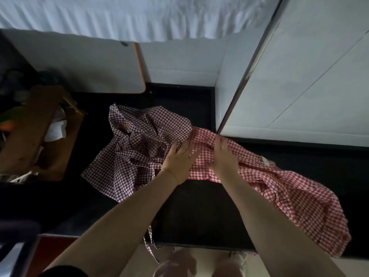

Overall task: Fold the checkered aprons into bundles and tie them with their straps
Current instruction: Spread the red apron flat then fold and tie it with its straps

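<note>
Two bare forearms are seen reaching forward from the bottom of the frame over a dark countertop (199, 212), below whose near edge a thin checkered strap (150, 242) is left hanging toward the floor, presumably kept free for the tying to come. On the counter, a bright red-and-white checkered apron (279, 188) is stretched in a long, loosely gathered band from the middle toward the right, where its far end is draped over the counter's edge; a small white tag (265, 161) is exposed near its middle. The left hand (178, 158) is laid flat with fingers spread on the band's inner end, apparently to pin it, while the right hand (224, 154) is set just beside it, fingers extended along the cloth and curling slightly into a fold; whether fabric is actually pinched cannot be told. Both hands appear placed close together so that the band can be smoothed or narrowed before rolling, which suggests an early stage of folding. Just to the left, touching the red apron, a darker maroon-checkered apron (137, 146) is left crumpled in a heap with its straps tangled, evidently awaiting its turn. Farther left, wooden pieces (34, 126) are seen in shadow, and beyond them a white board with an orange edge (95, 62); white panels (299, 76) rise at the back right.
</note>
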`<action>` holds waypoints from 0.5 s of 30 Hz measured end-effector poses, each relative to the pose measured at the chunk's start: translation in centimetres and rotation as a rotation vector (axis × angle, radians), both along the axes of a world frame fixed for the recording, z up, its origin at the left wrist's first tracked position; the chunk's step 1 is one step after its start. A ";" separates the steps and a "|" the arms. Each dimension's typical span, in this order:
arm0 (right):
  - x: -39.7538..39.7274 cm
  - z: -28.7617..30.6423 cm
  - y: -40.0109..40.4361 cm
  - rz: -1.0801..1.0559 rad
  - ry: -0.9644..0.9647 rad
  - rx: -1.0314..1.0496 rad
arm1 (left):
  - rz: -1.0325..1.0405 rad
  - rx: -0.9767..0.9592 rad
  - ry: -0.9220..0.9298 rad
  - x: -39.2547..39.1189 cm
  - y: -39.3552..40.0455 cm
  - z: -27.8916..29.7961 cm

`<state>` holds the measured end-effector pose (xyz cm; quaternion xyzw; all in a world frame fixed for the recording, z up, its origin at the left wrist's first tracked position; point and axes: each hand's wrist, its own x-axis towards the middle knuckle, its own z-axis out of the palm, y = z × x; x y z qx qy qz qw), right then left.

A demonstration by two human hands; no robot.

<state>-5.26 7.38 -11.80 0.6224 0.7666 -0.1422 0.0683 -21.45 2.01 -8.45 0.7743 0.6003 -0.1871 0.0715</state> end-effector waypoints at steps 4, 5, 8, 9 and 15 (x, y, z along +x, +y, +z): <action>-0.9 0.1 0.5 0.041 0.054 -0.100 | 0.097 -0.117 0.046 -1.4 0.2 -1.6; -1.0 0.2 0.3 0.059 0.065 -0.131 | 0.118 -0.119 0.060 -1.6 0.2 -1.9; -2.1 0.8 -0.2 0.129 0.038 -0.178 | 0.163 -0.099 0.129 -1.9 0.2 -2.0; -2.3 1.0 -0.2 0.155 -0.004 -0.196 | 0.176 -0.093 0.165 -2.0 0.2 -2.0; 2.6 2.2 2.4 0.025 -0.484 -0.084 | 0.475 -0.124 0.543 -6.6 1.3 -0.9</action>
